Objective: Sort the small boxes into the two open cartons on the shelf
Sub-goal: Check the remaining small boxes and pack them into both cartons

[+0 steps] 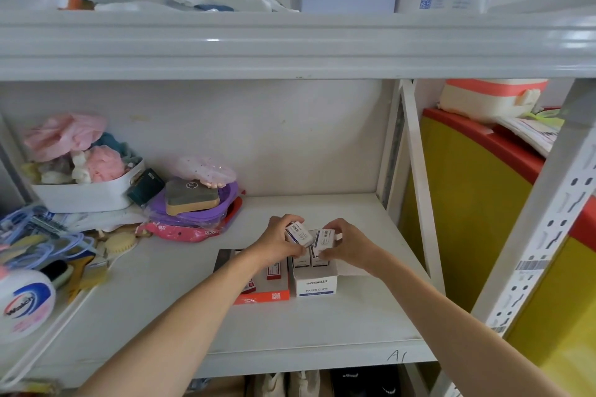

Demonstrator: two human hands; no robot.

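Two open cartons sit side by side on the white shelf. The orange carton (263,296) on the left holds small red-and-white boxes (275,269). The white carton (317,285), printed "PAPER CLIPS", holds small white-and-blue boxes (310,259) standing upright. My left hand (277,246) grips one small white-and-blue box (298,233), tilted, just above the white carton. My right hand (346,243) holds another white-and-blue box (325,238) right beside it, over the same carton. My left forearm hides part of the orange carton.
Clutter fills the shelf's left side: a white basket (87,193) of pink sponges, a purple bag (193,213), brushes, cables and a round white Walch bottle (24,303). A white upright (416,177) bounds the right side. A yellow and red panel (467,203) stands beyond it.
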